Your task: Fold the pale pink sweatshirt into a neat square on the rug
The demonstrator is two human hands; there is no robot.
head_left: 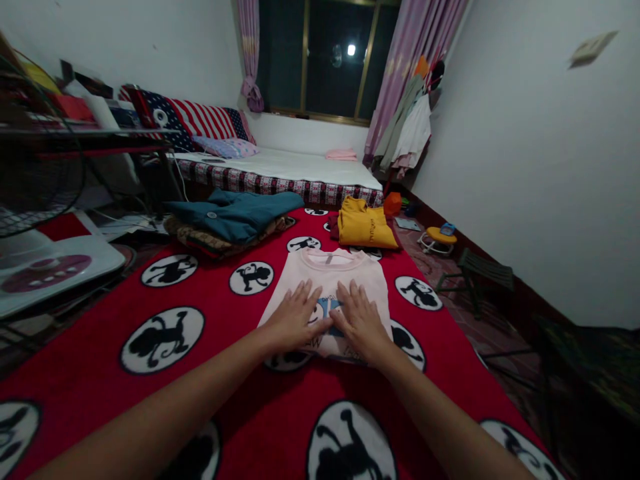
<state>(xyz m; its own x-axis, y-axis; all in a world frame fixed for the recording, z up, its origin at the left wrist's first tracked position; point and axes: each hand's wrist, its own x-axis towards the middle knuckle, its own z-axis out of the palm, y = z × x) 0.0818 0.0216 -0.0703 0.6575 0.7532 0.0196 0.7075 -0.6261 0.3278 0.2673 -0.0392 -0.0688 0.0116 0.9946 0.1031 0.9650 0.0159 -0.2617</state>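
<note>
A folded pale pink T-shirt (334,275) with a blue print lies on the red blanket (210,373), which carries black-and-white monkey discs. My left hand (295,317) lies flat on the shirt's near left part, fingers spread. Beside it, my right hand (359,319) presses flat on the shirt's near right part, its fingers stretched out too. The two thumbs almost touch over the print. Neither hand grips anything.
A folded yellow garment (366,225) lies beyond the shirt. A teal jacket (235,212) tops a pile of clothes at the left. A bed (295,170) stands behind, a fan (30,167) at far left, clothes (410,130) hang by the curtain, small stools (440,239) at right.
</note>
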